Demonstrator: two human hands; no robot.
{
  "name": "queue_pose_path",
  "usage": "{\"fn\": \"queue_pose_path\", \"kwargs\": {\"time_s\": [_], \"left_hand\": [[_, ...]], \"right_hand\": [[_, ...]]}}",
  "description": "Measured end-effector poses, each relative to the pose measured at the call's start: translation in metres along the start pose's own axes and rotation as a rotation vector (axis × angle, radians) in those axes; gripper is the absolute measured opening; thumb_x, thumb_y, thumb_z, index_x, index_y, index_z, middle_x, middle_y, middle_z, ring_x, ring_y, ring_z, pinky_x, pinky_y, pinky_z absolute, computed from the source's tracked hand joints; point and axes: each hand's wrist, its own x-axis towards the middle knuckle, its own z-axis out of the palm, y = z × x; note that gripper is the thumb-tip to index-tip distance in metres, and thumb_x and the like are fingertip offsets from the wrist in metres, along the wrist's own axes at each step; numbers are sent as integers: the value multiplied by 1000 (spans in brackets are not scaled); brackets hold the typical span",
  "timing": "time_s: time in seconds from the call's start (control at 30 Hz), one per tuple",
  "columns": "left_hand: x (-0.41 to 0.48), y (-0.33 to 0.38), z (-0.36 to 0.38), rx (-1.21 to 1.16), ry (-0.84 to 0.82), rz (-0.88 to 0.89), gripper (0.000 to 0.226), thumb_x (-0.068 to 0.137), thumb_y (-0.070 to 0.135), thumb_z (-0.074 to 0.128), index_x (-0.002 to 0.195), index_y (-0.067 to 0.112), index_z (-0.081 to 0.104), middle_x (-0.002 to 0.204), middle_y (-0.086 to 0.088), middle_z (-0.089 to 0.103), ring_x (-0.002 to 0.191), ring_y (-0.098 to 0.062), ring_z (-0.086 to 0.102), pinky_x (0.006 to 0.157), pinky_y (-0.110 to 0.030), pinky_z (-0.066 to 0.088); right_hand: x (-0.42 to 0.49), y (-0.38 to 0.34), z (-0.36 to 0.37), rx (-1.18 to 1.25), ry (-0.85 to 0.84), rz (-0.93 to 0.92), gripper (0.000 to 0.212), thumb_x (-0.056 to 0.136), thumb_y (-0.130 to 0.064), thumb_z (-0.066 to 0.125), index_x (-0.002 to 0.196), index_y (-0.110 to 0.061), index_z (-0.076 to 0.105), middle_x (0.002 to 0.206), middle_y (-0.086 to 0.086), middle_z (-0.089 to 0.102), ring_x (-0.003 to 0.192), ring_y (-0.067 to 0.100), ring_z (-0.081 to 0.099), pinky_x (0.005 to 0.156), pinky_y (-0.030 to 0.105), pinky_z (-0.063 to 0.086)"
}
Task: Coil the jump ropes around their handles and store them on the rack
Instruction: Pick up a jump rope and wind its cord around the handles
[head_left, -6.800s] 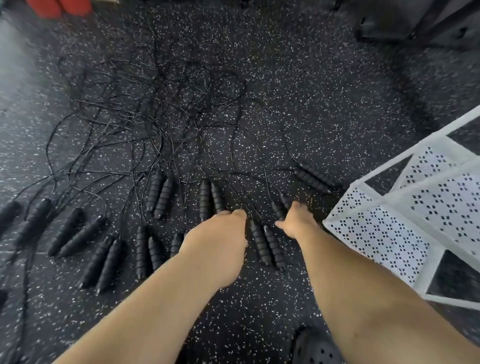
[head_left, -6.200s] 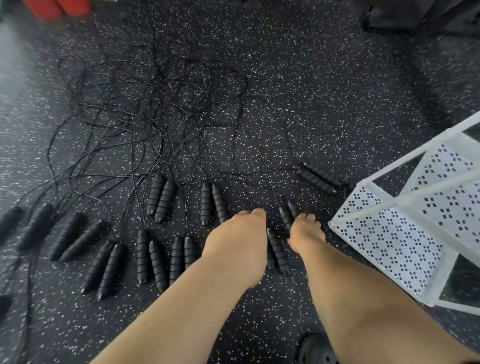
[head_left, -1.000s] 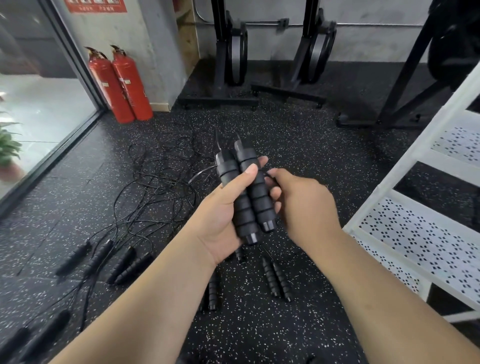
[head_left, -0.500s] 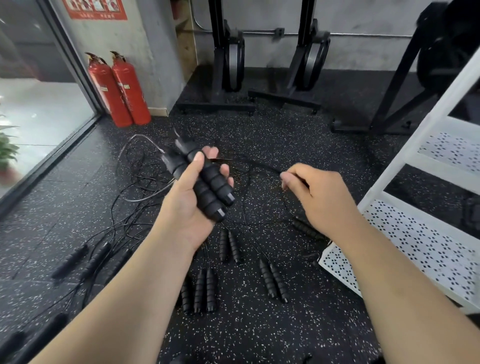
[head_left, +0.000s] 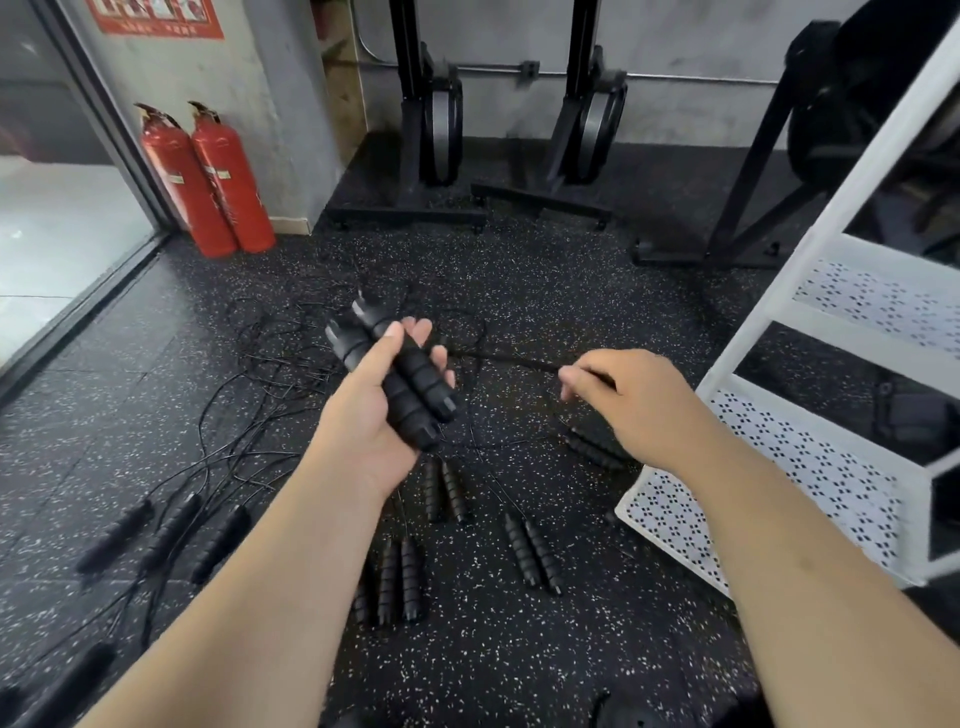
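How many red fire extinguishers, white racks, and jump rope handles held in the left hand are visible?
Red fire extinguishers: 2
White rack: 1
Handles in the left hand: 2
Total: 5

Daylight enters through the left glass wall (head_left: 57, 218); dim interior, edges bowed

A gym, plainly: speckled black rubber floor (head_left: 545, 291), upright black exercise machines (head_left: 441, 130) against a bare concrete wall (head_left: 675, 36), jump ropes (head_left: 280, 364) strewn about, a white perforated rack (head_left: 810, 467), two red fire extinguishers (head_left: 208, 182) beside a glass door (head_left: 57, 208).
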Motion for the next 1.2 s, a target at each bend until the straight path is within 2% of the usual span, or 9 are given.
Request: {"fn": "queue_pose_path", "kwargs": {"time_s": [0.23,0.37,0.47,0.53,0.63,0.73,1.0,1.1,1.2], "left_hand": [[-25,-50,32,100,-283,-284,42,103,25,63,143,11,64,134,-5,71,90,-18,68,85,-37,60],[-14,-40,31,17,-163,-215,38,105,27,62,141,17,62,135,-1,72,86,-14,71,87,-35,58],[-12,-24,31,-68,-87,-126,31,109,29,58,137,16,63,136,-1,71,85,-14,71,85,-35,57],[-18,-22,33,-43,-87,-124,34,109,29,59,139,14,65,141,-5,70,87,-15,72,86,-36,58],[-42,-41,45,77,-141,-249,40,101,29,67,139,16,69,141,-15,69,89,-19,74,84,-39,61],[-62,-59,54,211,-165,-311,50,91,26,73,138,10,68,134,-12,73,87,-20,73,80,-39,62],[-74,-14,9,-95,125,-13,26,105,27,65,127,13,68,116,-4,76,82,-17,74,77,-36,61],[-80,3,-3,-161,141,73,23,107,26,64,122,9,66,118,-5,75,85,-18,73,77,-35,62],[-84,1,-4,-69,96,58,25,108,26,62,127,11,65,128,-5,74,84,-17,72,79,-35,61]], "right_hand": [[-16,-33,31,138,91,61,23,108,-24,52,95,-30,70,74,-9,65,64,7,58,60,28,46],[-32,-22,15,47,58,77,29,108,-48,54,95,-30,73,78,-8,70,69,12,64,66,35,51],[-56,-8,9,52,40,121,33,108,-53,50,89,-37,71,75,-6,72,65,16,65,69,44,55],[-59,-5,11,83,56,104,34,109,-52,48,87,-37,70,73,-4,70,63,17,63,65,39,53],[-55,-18,16,145,154,64,29,111,-36,54,85,-31,66,68,-8,64,60,10,56,59,25,42],[-57,-29,25,228,87,65,28,103,-10,56,85,-29,66,68,-14,59,63,3,51,58,27,40],[-72,-2,-15,107,-342,-47,25,106,-48,59,90,-37,74,60,-11,57,55,11,51,59,34,45],[-82,10,-31,109,-351,25,31,104,-53,59,85,-34,76,61,-7,56,54,10,52,57,30,49],[-89,12,-40,131,-261,61,34,106,-50,59,82,-32,74,58,-6,60,52,11,57,61,39,56]]}}
